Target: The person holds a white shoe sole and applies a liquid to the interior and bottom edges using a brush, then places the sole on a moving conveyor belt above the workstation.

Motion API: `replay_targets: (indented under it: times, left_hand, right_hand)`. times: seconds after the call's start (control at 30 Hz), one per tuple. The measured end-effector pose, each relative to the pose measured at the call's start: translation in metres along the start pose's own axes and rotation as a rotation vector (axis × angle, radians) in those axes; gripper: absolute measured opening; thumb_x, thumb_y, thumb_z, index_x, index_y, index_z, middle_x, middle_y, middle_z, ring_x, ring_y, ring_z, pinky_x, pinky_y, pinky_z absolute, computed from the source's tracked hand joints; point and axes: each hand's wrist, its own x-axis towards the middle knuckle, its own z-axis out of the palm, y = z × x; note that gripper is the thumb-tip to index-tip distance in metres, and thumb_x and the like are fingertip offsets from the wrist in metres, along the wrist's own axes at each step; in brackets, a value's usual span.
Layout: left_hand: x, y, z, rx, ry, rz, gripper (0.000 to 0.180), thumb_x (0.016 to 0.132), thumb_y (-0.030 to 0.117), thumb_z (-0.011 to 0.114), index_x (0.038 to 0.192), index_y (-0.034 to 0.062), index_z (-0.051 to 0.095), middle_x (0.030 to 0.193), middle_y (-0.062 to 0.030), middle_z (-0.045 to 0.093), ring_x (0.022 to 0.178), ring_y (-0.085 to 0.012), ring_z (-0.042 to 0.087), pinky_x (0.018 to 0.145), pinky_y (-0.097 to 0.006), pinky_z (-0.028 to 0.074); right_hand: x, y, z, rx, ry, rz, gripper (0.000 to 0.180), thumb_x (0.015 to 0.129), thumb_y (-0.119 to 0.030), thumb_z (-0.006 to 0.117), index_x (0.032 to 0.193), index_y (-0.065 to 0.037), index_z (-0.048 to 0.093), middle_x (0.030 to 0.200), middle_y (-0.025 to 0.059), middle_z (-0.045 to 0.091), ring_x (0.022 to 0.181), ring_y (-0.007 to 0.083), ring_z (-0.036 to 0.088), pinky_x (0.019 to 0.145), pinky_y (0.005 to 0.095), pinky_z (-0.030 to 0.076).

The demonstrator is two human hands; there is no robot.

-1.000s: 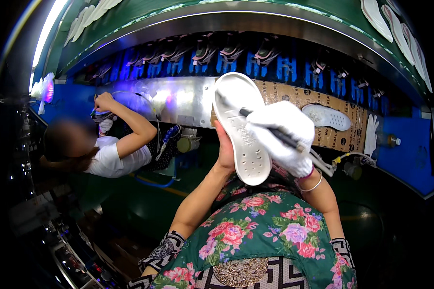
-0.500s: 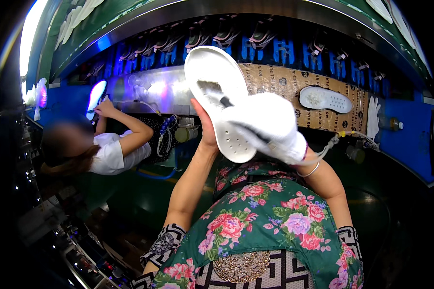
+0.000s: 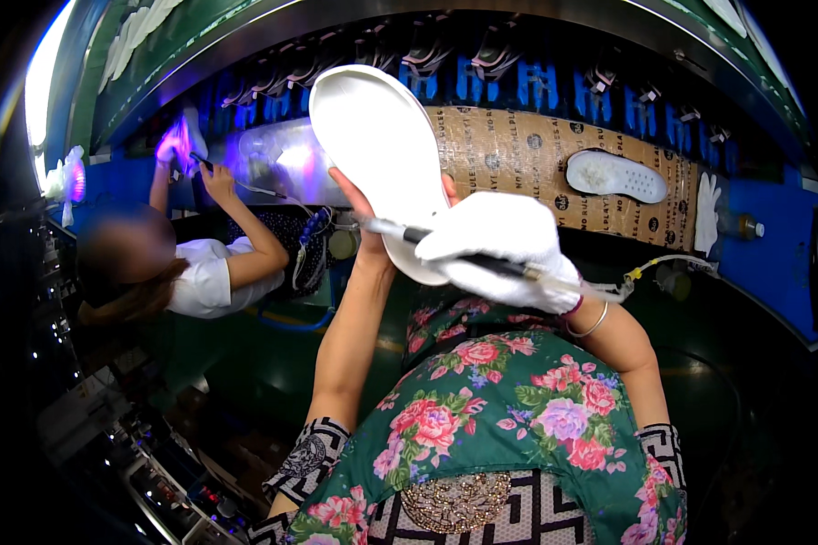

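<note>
My left hand (image 3: 373,247) grips a white shoe sole (image 3: 373,136) around its narrower lower part, fingers showing at both edges. The sole is raised, its broad end pointing away and its rim visible. A white knit glove covers my right hand (image 3: 500,243), which is closed around a slim hose-fed brush (image 3: 486,263) with a dark handle. The brush's pale front end crosses in front of the sole's lower part, blurred; whether it touches the sole I cannot tell. My glove hides the sole's lower right side.
Another white sole (image 3: 616,176) lies on the cardboard-covered bench (image 3: 500,136), beside a white glove (image 3: 706,213). Shoes on blue holders (image 3: 536,86) line the back. At left, a co-worker (image 3: 214,282) handles a piece under purple light. A clear hose (image 3: 641,271) runs right from my brush.
The sole has shifted up and left and been turned, so its holes no longer show. The brush has swung down toward my left hand. The co-worker's hands have moved apart.
</note>
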Motion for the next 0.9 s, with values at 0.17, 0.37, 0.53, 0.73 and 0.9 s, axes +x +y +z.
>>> replay_targets:
  times: [0.17, 0.37, 0.53, 0.73, 0.9]
  left_hand:
    - [0.009, 0.004, 0.004, -0.086, -0.022, -0.076, 0.123, 0.068, 0.101, 0.021, 0.132, -0.0002, 0.048, 0.094, -0.0222, 0.066, 0.083, -0.0339, 0.068, 0.072, -0.046, 0.060]
    - [0.015, 0.009, -0.013, -0.202, -0.110, -0.044, 0.127, 0.064, 0.103, 0.026, 0.120, -0.0076, 0.053, 0.102, -0.0220, 0.063, 0.090, -0.0356, 0.066, 0.072, -0.051, 0.059]
    - [0.019, 0.013, -0.010, -0.328, -0.164, -0.117, 0.118, 0.063, 0.099, 0.043, 0.117, -0.0054, 0.053, 0.107, -0.0186, 0.061, 0.098, -0.0340, 0.060, 0.078, -0.050, 0.057]
    - [0.028, 0.015, -0.020, -0.306, -0.152, -0.059, 0.117, 0.062, 0.098, 0.046, 0.119, -0.0036, 0.054, 0.110, -0.0174, 0.060, 0.099, -0.0329, 0.057, 0.076, -0.046, 0.055]
    - [0.031, 0.021, -0.019, -0.331, -0.188, -0.126, 0.120, 0.064, 0.099, 0.041, 0.124, -0.0039, 0.053, 0.105, -0.0190, 0.062, 0.095, -0.0346, 0.061, 0.075, -0.049, 0.057]
  right_hand:
    - [-0.015, 0.011, 0.009, -0.481, -0.026, -0.165, 0.029, 0.077, -0.014, 0.077, 0.106, -0.019, 0.076, 0.090, 0.0037, 0.074, 0.076, 0.0243, 0.070, 0.066, 0.0314, 0.055]
    - [-0.010, 0.004, 0.007, -0.045, -0.030, -0.048, 0.027, 0.075, -0.005, 0.079, 0.100, -0.013, 0.077, 0.092, 0.0063, 0.074, 0.082, 0.0239, 0.072, 0.073, 0.0332, 0.056]
    - [-0.022, 0.004, 0.018, -0.098, -0.135, 0.165, 0.018, 0.074, -0.005, 0.080, 0.091, -0.010, 0.077, 0.081, 0.0066, 0.073, 0.074, 0.0221, 0.070, 0.065, 0.0322, 0.054]
    - [-0.012, 0.013, 0.010, -0.137, 0.106, -0.048, 0.019, 0.074, -0.002, 0.079, 0.092, -0.010, 0.077, 0.084, 0.0061, 0.073, 0.072, 0.0225, 0.070, 0.066, 0.0320, 0.055]
    - [-0.025, 0.010, 0.018, -0.173, -0.057, -0.095, 0.022, 0.075, -0.004, 0.079, 0.096, -0.010, 0.076, 0.088, 0.0062, 0.073, 0.073, 0.0216, 0.070, 0.067, 0.0316, 0.056]
